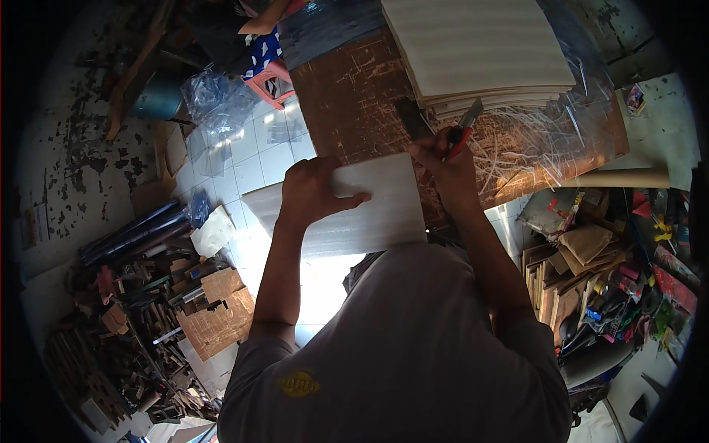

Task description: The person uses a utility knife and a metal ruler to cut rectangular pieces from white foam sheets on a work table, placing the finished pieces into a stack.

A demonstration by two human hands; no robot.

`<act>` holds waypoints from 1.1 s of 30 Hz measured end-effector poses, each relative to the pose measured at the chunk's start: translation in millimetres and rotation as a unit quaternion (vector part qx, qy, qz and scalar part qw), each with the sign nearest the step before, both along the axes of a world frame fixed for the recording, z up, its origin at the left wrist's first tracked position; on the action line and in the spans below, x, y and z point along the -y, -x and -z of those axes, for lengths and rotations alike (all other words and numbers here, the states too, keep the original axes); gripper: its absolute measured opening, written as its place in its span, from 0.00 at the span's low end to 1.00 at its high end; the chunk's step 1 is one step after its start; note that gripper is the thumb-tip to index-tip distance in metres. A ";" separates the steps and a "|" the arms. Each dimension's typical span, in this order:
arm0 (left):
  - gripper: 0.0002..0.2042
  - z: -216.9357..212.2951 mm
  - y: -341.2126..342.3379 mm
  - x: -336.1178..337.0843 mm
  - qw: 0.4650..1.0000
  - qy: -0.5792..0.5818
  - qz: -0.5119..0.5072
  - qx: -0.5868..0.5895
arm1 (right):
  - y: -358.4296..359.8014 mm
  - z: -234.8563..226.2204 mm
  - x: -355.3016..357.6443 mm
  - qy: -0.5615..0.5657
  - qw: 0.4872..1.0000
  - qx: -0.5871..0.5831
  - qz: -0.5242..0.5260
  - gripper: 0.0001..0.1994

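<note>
My left hand (317, 193) grips a white foam-like sheet (388, 196), its thumb lying on top and its fingers bent at the far edge. The sheet reaches over the near edge of a scratched brown board (343, 92). My right hand (450, 168) is closed around a red-handled utility knife (458, 140), whose blade points away from me. Its thumb and forefinger are at a dark flat straightedge (412, 118) beside the sheet's right end; I cannot tell whether they pinch it.
A stack of white sheets (480, 52) stands on the far part of the board. Thin white offcuts (509, 140) lie in front of it. A pink stool (271, 85) and clear plastic (214, 103) are far left. Wood scraps (214, 317) pile up at left, cardboard (583, 251) at right.
</note>
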State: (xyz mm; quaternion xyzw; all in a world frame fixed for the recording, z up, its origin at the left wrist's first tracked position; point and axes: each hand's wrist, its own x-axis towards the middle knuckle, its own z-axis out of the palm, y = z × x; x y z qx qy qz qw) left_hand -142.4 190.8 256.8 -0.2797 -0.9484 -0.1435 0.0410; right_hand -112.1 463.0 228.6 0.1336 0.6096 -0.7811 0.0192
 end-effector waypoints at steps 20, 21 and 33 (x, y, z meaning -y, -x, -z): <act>0.36 172.3 23.0 14.3 0.997 0.067 0.030 0.013 | -78.6 159.6 3.1 -0.410 0.883 0.030 -0.227 0.17; 0.37 172.9 10.4 10.8 1.000 0.019 0.015 -0.004 | -74.9 154.1 4.2 -0.424 0.872 0.051 -0.239 0.17; 0.27 192.5 -64.9 -29.4 0.993 -0.023 0.048 0.106 | -76.8 180.0 6.7 -0.434 0.850 0.072 -0.290 0.19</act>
